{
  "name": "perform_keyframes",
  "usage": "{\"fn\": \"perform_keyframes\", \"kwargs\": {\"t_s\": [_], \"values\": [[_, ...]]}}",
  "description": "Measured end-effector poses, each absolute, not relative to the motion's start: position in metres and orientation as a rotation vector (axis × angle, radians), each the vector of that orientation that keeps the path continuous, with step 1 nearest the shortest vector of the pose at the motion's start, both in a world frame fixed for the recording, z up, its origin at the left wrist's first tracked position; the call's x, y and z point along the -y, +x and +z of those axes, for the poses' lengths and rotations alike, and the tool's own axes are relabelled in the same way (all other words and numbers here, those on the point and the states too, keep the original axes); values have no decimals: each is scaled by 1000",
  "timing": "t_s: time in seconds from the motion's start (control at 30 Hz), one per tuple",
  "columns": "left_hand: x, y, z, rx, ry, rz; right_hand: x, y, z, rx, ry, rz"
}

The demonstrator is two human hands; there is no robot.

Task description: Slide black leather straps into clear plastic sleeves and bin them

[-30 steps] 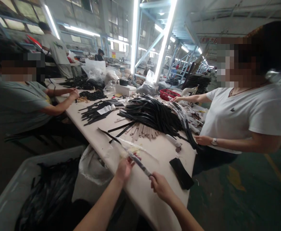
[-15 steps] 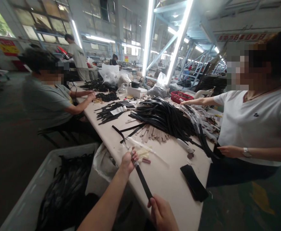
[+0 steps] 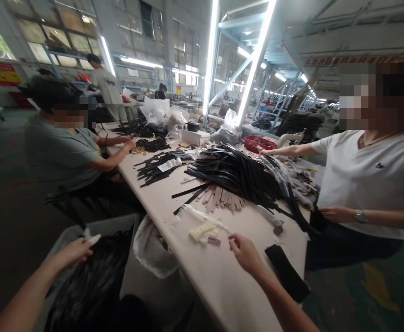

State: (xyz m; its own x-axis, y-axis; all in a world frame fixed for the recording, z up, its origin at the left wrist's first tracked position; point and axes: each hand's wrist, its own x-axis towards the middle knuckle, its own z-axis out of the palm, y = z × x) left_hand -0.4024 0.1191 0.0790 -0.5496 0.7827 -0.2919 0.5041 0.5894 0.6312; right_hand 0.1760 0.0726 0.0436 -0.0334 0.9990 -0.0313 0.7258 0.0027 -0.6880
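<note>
Over the bin of black straps, my left hand (image 3: 75,251) pinches the whitish wrapped end of a black strap (image 3: 73,213), which trails up and left, blurred. A pale cover shows on one of its fingertips. My right hand (image 3: 245,251) is above the table (image 3: 236,286), its fingertips together at the near end of a clear plastic strip (image 3: 205,216). Beside that strip lie a yellowish crumpled piece (image 3: 202,232) and a small reddish item (image 3: 213,241). A big pile of black straps (image 3: 236,168) rests further back.
A pale bin (image 3: 58,244) of black straps and a lined bag (image 3: 143,244) stand left of the table. A black stack (image 3: 287,272) lies near the right edge. One person sits at left; another, in a white shirt (image 3: 371,170), reaches in from the right. A red basket (image 3: 259,143) stands behind.
My left hand has moved left from the table to over the bin, taking the strap along. My right hand has let go of the strap and moved up to the plastic strip.
</note>
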Motion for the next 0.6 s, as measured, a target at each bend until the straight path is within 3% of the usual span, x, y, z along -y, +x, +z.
{"fn": "perform_keyframes", "kwargs": {"t_s": [0.1, 0.3, 0.43, 0.6], "values": [[-149, -376, 67, -2436, 1237, 203, -162, 184, 61, 1886, -1993, 356], [-148, -169, 50, -1816, 1812, 593, -279, 192, 86, 1843, -2157, 180], [-124, -75, 27, -1441, 1517, 899, -297, 186, 96, 1938, -2113, 203], [-133, -33, 26, -999, 735, 1204, -248, 147, 103, 2128, -1873, 327]]}}
